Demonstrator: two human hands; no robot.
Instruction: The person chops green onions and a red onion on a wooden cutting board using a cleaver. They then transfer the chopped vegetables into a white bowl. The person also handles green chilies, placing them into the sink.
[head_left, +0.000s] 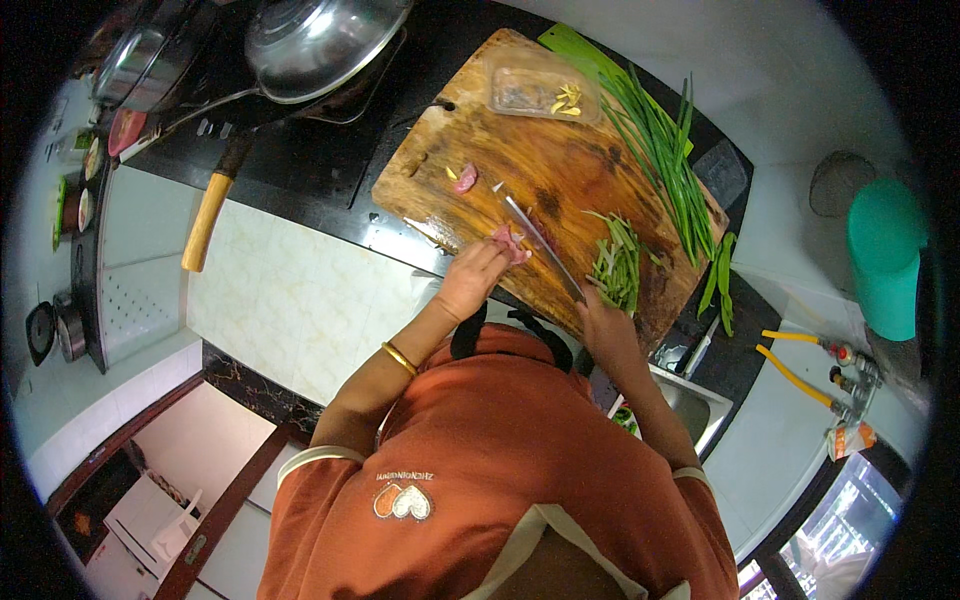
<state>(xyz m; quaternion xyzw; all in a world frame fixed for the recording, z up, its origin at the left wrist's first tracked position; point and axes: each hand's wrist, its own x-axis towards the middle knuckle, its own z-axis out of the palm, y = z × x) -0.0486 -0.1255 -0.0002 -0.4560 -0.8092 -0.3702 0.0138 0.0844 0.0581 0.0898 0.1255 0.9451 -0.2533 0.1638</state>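
Observation:
On a large wooden cutting board (450, 142), my left hand (475, 276) presses a piece of raw meat (511, 246) near the front edge. My right hand (604, 322) grips the handle of a kitchen knife (544, 244), whose blade stands beside that meat. Some darker meat lies partly hidden behind the blade. Cut green vegetable pieces (619, 262) are heaped to the right of the knife. A smaller meat piece (466, 178) lies farther back, with a yellow bit beside it. A clear plastic tray (517, 94) with yellow slices (568, 99) rests at the board's back.
Scallions (667, 165) lie along the board's right side, partly over a green cutting board (574, 49). Green peppers (721, 281) and another knife (701, 346) are near the sink (694, 405). A metal wok (322, 45) stands on the stove at back left, its wooden handle (208, 221) jutting past the counter edge.

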